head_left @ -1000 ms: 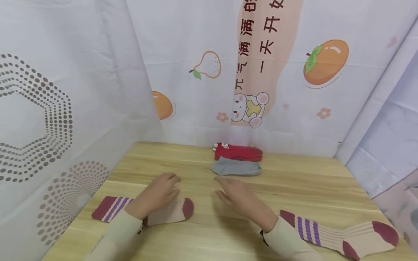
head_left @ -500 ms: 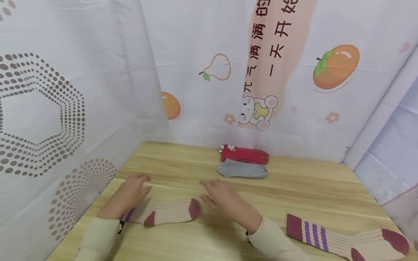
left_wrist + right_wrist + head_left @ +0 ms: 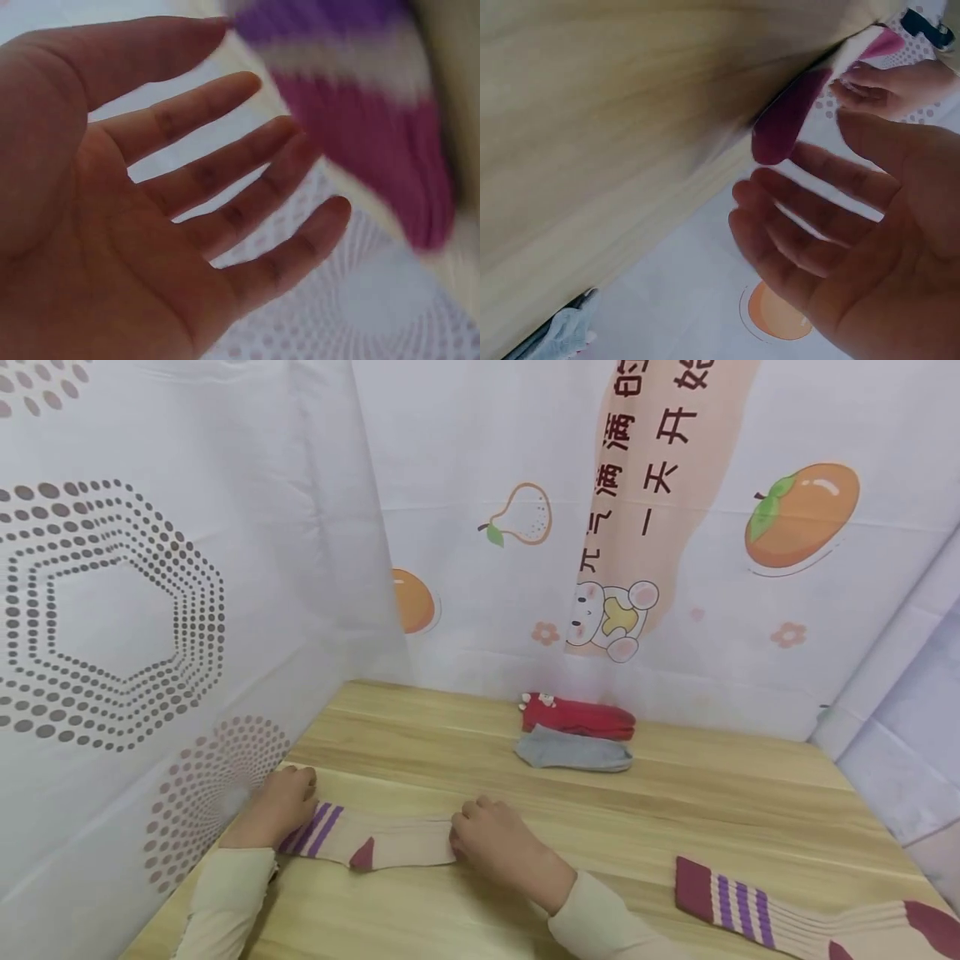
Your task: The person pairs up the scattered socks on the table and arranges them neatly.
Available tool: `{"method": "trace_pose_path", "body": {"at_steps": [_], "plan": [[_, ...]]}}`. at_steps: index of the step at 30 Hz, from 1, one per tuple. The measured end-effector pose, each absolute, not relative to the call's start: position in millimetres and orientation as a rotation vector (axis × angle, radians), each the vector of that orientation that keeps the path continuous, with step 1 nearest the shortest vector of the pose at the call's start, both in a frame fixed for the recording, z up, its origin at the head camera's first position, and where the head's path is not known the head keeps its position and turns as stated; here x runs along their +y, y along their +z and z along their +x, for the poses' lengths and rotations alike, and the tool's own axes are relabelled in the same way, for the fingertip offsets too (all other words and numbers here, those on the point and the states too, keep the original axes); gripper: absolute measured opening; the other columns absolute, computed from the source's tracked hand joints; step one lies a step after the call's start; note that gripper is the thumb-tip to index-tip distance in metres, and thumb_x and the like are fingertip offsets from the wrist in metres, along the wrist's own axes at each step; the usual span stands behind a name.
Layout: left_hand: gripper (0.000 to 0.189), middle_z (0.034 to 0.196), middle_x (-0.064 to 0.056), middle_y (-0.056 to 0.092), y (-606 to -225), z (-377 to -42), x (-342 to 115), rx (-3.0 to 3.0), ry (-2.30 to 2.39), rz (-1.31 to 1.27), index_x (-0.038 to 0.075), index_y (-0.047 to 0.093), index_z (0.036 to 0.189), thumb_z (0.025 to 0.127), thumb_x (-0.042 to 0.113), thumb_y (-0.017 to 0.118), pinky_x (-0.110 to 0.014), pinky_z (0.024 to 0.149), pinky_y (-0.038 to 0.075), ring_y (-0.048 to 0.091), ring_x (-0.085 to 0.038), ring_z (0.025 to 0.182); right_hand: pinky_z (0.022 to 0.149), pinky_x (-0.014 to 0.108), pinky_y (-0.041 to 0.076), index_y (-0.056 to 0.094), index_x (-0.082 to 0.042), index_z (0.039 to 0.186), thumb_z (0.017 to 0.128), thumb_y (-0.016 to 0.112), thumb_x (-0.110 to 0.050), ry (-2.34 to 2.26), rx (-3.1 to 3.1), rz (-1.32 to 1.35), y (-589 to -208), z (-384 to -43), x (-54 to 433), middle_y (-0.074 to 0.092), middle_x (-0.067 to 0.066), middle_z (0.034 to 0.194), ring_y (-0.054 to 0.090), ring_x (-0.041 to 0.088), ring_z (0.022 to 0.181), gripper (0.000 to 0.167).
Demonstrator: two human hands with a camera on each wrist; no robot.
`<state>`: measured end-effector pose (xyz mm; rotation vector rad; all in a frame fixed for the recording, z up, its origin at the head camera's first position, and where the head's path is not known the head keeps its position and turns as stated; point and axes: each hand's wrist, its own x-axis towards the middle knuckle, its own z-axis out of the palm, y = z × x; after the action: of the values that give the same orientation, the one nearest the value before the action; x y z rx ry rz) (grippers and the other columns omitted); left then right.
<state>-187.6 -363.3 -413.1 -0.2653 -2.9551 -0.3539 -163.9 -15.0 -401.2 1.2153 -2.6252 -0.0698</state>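
Observation:
A cream sock [image 3: 408, 843] with purple stripes and a maroon heel lies flat on the table between my hands. My left hand [image 3: 279, 806] is at its striped end and hides the cuff in the head view. In the left wrist view the fingers are spread and nearly straight beside the maroon cuff [image 3: 367, 139]. At the other end, my right hand [image 3: 501, 847] covers the toe from above. The right wrist view shows loosely bent fingers right at the maroon toe [image 3: 789, 120], with thumb and fingers apart.
A matching striped sock [image 3: 798, 922] lies at the right front, its toe cut off by the frame edge. Toward the back are a grey sock [image 3: 573, 750] and red socks [image 3: 581, 718]. Printed white curtains [image 3: 480, 635] border the wooden table [image 3: 420, 739].
My left hand has moved left along the sock to its cuff, uncovering the heel and middle. My right hand has come left and down onto the toe. The head view has shifted left.

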Motion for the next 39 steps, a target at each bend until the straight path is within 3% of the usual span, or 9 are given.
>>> {"method": "trace_pose_path", "body": {"at_steps": [6,13,19,25,32,39], "plan": [[0.013,0.084,-0.018,0.066,-407.1,-182.9,-371.3,-3.000,-0.369,-0.177,-0.004,0.066,0.087,0.074,-0.002,0.067,-0.049,0.066,0.053,0.062,-0.033,0.075,0.062,0.024,0.048,0.071,-0.023,0.088,0.090,0.074,-0.023,0.005,-2.694,1.219,-404.9,-165.7,-11.7,0.063,-0.007,0.080,0.057,0.009,0.074,0.004],[0.010,0.071,-0.010,0.058,-403.5,-179.7,-372.4,-3.048,-0.345,-0.089,0.001,0.059,0.076,0.079,0.007,0.067,-0.040,0.055,0.045,0.053,-0.025,0.063,0.055,0.020,0.041,0.066,-0.024,0.088,0.091,0.072,-0.024,0.044,-2.689,1.205,-412.1,-165.2,-9.6,0.057,-0.009,0.076,0.052,0.006,0.067,0.006],[0.021,0.064,-0.006,0.052,-407.7,-179.9,-371.2,-3.038,-0.369,-0.090,0.005,0.055,0.064,0.083,0.007,0.066,-0.035,0.050,0.041,0.047,-0.022,0.058,0.054,0.020,0.040,0.065,-0.023,0.086,0.090,0.073,-0.018,0.030,-2.643,1.201,-415.1,-164.2,-7.8,0.058,-0.009,0.074,0.053,0.006,0.066,0.010],[0.023,0.063,-0.003,0.049,-410.7,-177.8,-366.5,-3.018,-0.469,-0.108,0.009,0.050,0.070,0.089,0.009,0.062,-0.034,0.050,0.038,0.045,-0.019,0.056,0.056,0.019,0.043,0.065,-0.022,0.082,0.087,0.077,-0.022,-0.023,-2.622,1.210,-415.5,-164.9,-5.6,0.061,-0.008,0.074,0.054,0.005,0.066,0.013],[0.018,0.064,-0.003,0.052,-407.1,-179.4,-360.5,-2.929,-0.509,-0.123,0.004,0.056,0.076,0.094,0.009,0.056,-0.033,0.048,0.040,0.047,-0.017,0.053,0.056,0.019,0.045,0.064,-0.019,0.081,0.081,0.079,-0.010,0.030,-2.678,1.234,-414.4,-170.5,-4.7,0.059,-0.006,0.073,0.054,0.006,0.065,0.018],[0.017,0.063,-0.003,0.051,-407.9,-180.8,-355.6,-2.807,-0.494,-0.179,0.003,0.055,0.079,0.095,0.007,0.060,-0.034,0.049,0.038,0.045,-0.016,0.053,0.056,0.021,0.047,0.064,-0.019,0.083,0.083,0.078,-0.016,0.036,-2.723,1.207,-407.9,-175.2,1.5,0.061,-0.006,0.073,0.058,0.008,0.066,0.015]]}}
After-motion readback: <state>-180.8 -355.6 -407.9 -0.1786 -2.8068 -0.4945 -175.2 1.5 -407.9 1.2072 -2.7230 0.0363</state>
